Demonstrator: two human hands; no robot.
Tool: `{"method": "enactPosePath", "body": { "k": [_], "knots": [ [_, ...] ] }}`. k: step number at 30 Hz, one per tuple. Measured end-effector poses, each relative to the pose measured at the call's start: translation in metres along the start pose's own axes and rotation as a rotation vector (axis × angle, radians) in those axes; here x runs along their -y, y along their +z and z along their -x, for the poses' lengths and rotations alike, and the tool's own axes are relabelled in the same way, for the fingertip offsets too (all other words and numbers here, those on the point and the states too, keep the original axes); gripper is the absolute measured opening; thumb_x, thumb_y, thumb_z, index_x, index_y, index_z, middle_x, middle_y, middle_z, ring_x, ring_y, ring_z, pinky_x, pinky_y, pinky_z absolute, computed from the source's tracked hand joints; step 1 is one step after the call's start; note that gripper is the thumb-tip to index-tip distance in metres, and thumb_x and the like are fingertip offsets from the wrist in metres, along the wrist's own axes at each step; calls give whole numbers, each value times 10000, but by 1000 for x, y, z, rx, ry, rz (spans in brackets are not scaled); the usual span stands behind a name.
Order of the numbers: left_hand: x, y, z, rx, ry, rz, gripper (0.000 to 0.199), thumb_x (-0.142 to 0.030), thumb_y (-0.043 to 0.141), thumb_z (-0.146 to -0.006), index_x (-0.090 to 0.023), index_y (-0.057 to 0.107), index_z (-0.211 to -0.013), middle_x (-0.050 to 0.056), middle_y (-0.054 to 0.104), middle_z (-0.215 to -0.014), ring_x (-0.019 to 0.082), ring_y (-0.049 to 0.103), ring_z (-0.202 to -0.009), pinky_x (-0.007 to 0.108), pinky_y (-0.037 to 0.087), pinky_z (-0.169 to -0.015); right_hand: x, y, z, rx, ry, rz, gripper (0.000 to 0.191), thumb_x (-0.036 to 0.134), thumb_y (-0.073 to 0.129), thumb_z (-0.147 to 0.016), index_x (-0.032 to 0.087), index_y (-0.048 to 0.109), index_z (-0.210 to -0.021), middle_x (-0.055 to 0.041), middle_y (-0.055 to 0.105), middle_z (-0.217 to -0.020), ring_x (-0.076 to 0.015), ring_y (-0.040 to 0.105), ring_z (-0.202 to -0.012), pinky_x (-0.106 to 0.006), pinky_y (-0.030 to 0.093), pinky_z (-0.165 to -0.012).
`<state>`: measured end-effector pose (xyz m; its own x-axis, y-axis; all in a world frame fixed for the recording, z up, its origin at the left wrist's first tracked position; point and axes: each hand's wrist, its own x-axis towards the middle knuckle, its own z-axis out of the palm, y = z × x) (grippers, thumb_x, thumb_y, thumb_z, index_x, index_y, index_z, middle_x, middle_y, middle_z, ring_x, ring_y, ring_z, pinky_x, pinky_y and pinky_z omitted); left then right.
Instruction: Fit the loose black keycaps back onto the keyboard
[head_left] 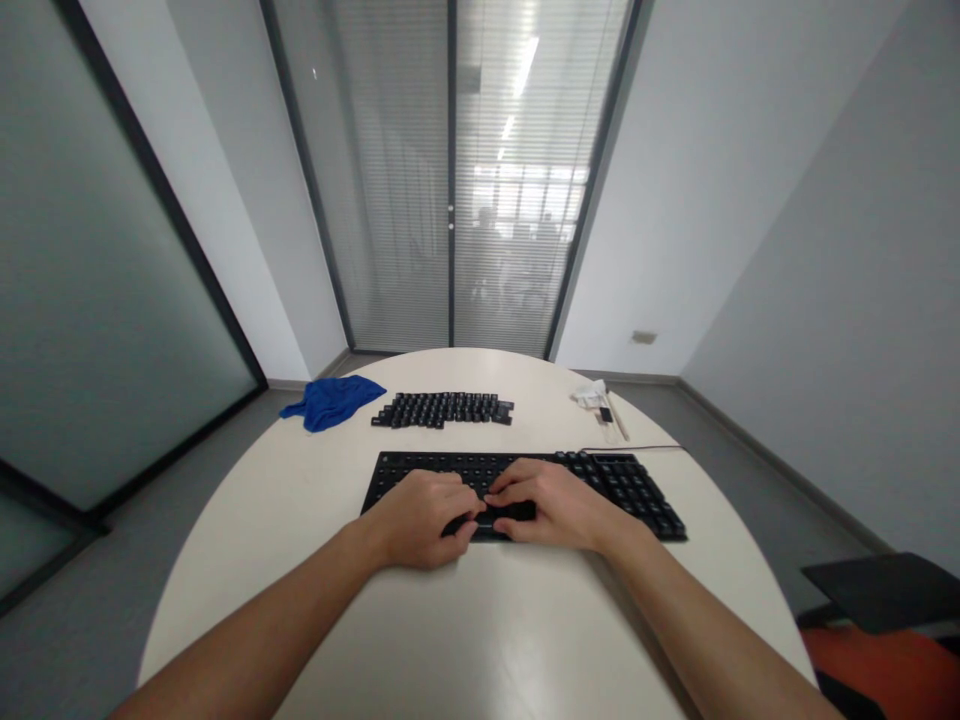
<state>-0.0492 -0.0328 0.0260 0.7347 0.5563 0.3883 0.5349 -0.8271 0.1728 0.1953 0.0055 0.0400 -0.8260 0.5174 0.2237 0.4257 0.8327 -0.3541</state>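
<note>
A black keyboard lies on the table, with its left and middle part showing small bare key posts and caps on the right-hand keys. My left hand rests over its lower middle, fingers bent and thumb low by the front edge. My right hand comes in from the other side, fingers curled down and thumb lower. The fingertips of both hands nearly meet over the keys; anything small between them is hidden. Beyond the keyboard, loose black keycaps lie in rows.
A blue cloth lies at the table's far left. At the far right are a crumpled white wrapper, a small black piece and a thin light stick. A cable runs off the right edge. An orange-seated chair stands at right.
</note>
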Motion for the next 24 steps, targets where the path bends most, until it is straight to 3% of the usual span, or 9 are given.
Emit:
{"method": "enactPosePath", "body": {
  "k": [5,11,24],
  "knots": [
    [-2,-6,-2,70,-84,-17,149,-210,493,-925,-192,640,-931,35,677,-834,188,636,-770,290,489,-693,2,0,0,25,37,39,340,387,775,-791,224,771,-1090,-56,737,-1118,-214,675,-1024,-303,505,-920],
    [-3,-18,-5,162,-44,-39,274,-227,388,-1015,-194,635,-900,26,667,-797,182,628,-770,284,462,-697,4,3,-1,37,21,117,302,350,761,-796,236,777,-1075,-54,744,-1105,-225,682,-998,-311,494,-901],
    [-6,-15,-3,194,-70,-148,282,-241,430,-992,-200,660,-835,31,650,-769,173,616,-675,283,432,-609,17,4,-6,56,28,224,240,342,734,-799,203,790,-986,-68,748,-983,-240,680,-926,-360,485,-892]
  ]
}}
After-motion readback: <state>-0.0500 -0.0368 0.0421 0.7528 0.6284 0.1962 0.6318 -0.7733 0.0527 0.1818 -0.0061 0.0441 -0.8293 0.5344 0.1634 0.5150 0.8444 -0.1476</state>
